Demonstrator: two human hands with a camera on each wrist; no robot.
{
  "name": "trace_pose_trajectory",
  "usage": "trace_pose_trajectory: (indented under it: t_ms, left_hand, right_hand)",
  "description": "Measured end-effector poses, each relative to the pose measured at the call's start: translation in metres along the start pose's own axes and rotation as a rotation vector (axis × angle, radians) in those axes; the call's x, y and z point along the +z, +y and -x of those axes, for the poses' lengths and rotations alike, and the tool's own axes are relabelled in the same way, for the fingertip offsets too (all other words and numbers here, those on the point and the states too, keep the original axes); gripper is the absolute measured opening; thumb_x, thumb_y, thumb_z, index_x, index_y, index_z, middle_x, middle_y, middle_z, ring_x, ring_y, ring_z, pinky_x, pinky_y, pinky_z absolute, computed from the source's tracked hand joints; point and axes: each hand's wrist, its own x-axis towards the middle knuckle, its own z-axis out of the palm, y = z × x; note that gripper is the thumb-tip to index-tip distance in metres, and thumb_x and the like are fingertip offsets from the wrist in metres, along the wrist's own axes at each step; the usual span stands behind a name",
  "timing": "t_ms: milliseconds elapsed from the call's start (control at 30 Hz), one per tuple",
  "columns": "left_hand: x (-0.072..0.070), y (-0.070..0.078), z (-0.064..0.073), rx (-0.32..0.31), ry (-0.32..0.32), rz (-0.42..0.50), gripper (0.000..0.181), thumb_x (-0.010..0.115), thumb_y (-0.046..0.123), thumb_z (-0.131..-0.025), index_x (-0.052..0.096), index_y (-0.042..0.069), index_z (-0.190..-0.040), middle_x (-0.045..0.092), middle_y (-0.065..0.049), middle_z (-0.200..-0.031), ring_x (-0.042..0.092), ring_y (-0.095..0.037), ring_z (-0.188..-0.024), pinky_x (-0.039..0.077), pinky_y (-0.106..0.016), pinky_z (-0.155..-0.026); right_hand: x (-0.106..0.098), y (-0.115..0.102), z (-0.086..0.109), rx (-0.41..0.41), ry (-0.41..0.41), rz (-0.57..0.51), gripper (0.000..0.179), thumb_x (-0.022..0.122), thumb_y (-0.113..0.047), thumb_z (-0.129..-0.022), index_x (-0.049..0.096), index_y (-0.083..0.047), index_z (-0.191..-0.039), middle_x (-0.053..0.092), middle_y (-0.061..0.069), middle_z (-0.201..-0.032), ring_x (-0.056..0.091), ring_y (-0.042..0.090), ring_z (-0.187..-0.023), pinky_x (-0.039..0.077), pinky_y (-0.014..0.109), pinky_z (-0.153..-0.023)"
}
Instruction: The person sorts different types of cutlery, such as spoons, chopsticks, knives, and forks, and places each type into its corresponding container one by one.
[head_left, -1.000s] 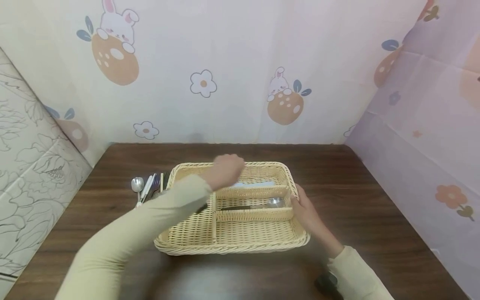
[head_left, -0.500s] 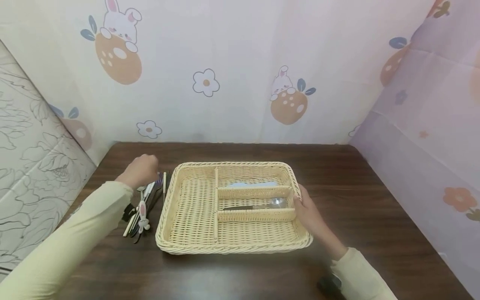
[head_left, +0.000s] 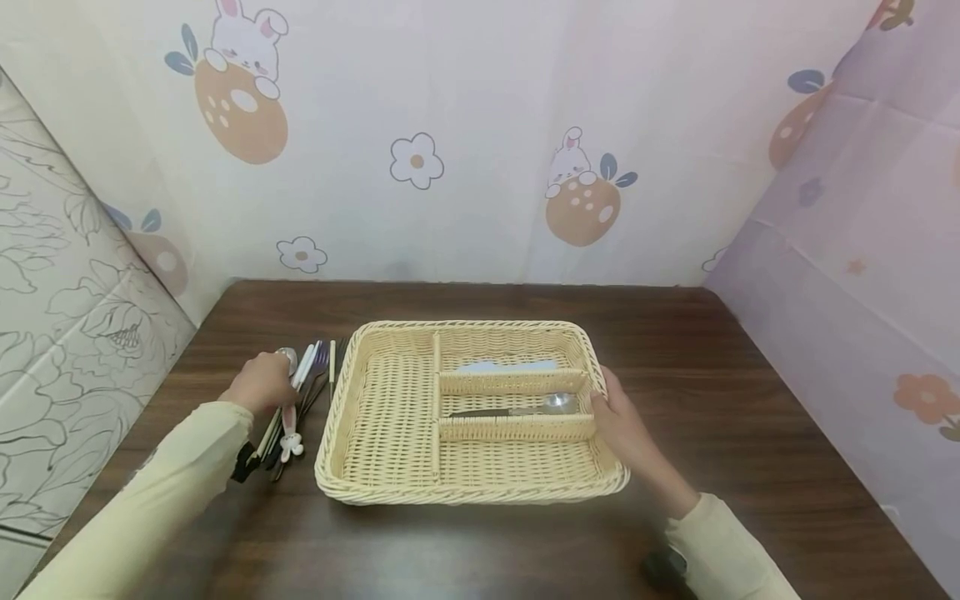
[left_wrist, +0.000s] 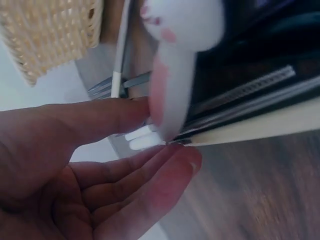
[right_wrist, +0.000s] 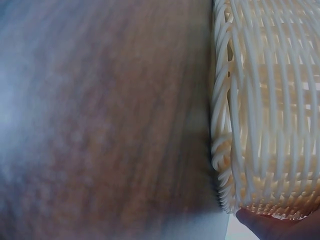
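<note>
At the left, my left hand (head_left: 261, 385) is over a bunch of cutlery, near a spoon with a white bunny-shaped handle end (head_left: 290, 446). In the left wrist view my thumb touches the pink-and-white bunny handle (left_wrist: 170, 95); my fingers lie below it, with a gap between. White handles (left_wrist: 142, 137), a fork (left_wrist: 102, 87) and dark and cream handles lie around it. My right hand (head_left: 628, 433) grips the right rim of a divided wicker basket (head_left: 465, 498), thumb over the edge. Its tip shows beside the basket's weave (right_wrist: 270, 100) in the right wrist view.
In the basket's middle right compartment lies a dark-handled spoon (head_left: 557, 404); a pale bluish item (head_left: 506, 367) lies in the back one. A purple-toned fork (head_left: 321, 357) and cream-handled piece (head_left: 332, 358) lie left of the basket. Patterned cloth (head_left: 480, 150) hangs behind the wooden table (head_left: 720, 367).
My left hand has moved left from above the basket and come down onto the cutlery. The right hand stays on the basket's rim. The view has shifted slightly.
</note>
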Motion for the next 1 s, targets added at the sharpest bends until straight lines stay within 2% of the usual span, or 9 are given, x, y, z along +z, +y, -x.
trace_pose_trajectory:
  t_ms: [100, 367, 567, 800, 933, 1000]
  left_hand:
    - [0.003, -0.003, 0.001, -0.018, -0.005, 0.003, 0.012, 0.061, 0.003, -0.074, 0.06, 0.002, -0.062, 0.055, -0.005, -0.05, 0.047, -0.013, -0.04, 0.04, -0.028, -0.043]
    - [0.006, -0.006, 0.002, -0.068, -0.012, 0.078, 0.02, 0.06, 0.006, -0.076, 0.062, 0.002, -0.056, 0.055, -0.004, -0.044, 0.051, -0.014, -0.038, 0.043, -0.026, -0.04]
    - [0.011, -0.008, 0.001, -0.113, 0.0, 0.145, 0.015, 0.058, 0.006, -0.076, 0.06, 0.0, -0.064, 0.059, -0.006, -0.047, 0.057, -0.019, -0.041, 0.047, -0.029, -0.041]
    - [0.013, -0.012, -0.002, -0.1, 0.005, 0.198, 0.025, 0.062, 0.01, -0.077, 0.065, 0.0, -0.055, 0.059, -0.008, -0.047, 0.06, -0.02, -0.043, 0.051, -0.031, -0.044]
    - [0.011, -0.01, -0.005, -0.077, 0.007, 0.233, 0.024, 0.067, 0.012, -0.077, 0.065, 0.0, -0.056, 0.059, -0.006, -0.047, 0.06, -0.019, -0.043, 0.052, -0.032, -0.046]
    - [0.007, -0.011, -0.004, -0.048, 0.026, 0.206, 0.025, 0.069, 0.014, -0.076, 0.064, 0.001, -0.056, 0.058, -0.004, -0.047, 0.059, -0.017, -0.043, 0.051, -0.031, -0.046]
  right_hand:
    - [0.0, 0.0, 0.0, 0.01, 0.003, 0.013, 0.052, 0.028, -0.011, -0.103, 0.009, -0.003, -0.151, 0.026, 0.031, -0.147, 0.033, 0.044, -0.131, 0.022, 0.054, -0.107]
    - [0.001, 0.001, 0.0, 0.001, 0.003, 0.018, 0.052, 0.028, -0.011, -0.103, 0.009, -0.001, -0.15, 0.025, 0.031, -0.147, 0.031, 0.044, -0.132, 0.021, 0.054, -0.108]
    - [0.001, 0.001, 0.0, 0.006, 0.002, 0.029, 0.053, 0.028, -0.012, -0.103, 0.008, 0.0, -0.15, 0.024, 0.031, -0.147, 0.028, 0.043, -0.134, 0.018, 0.054, -0.109]
    - [-0.003, -0.001, -0.001, 0.006, 0.012, 0.044, 0.053, 0.028, -0.013, -0.103, 0.008, 0.001, -0.15, 0.024, 0.032, -0.147, 0.028, 0.043, -0.133, 0.018, 0.054, -0.109]
    - [-0.007, -0.002, 0.0, 0.0, 0.031, 0.042, 0.052, 0.029, -0.013, -0.103, 0.009, -0.001, -0.15, 0.026, 0.031, -0.147, 0.031, 0.043, -0.132, 0.02, 0.054, -0.108]
    - [-0.007, -0.003, 0.0, 0.002, 0.036, 0.029, 0.052, 0.028, -0.013, -0.103, 0.01, -0.002, -0.15, 0.026, 0.031, -0.147, 0.032, 0.043, -0.131, 0.022, 0.055, -0.107]
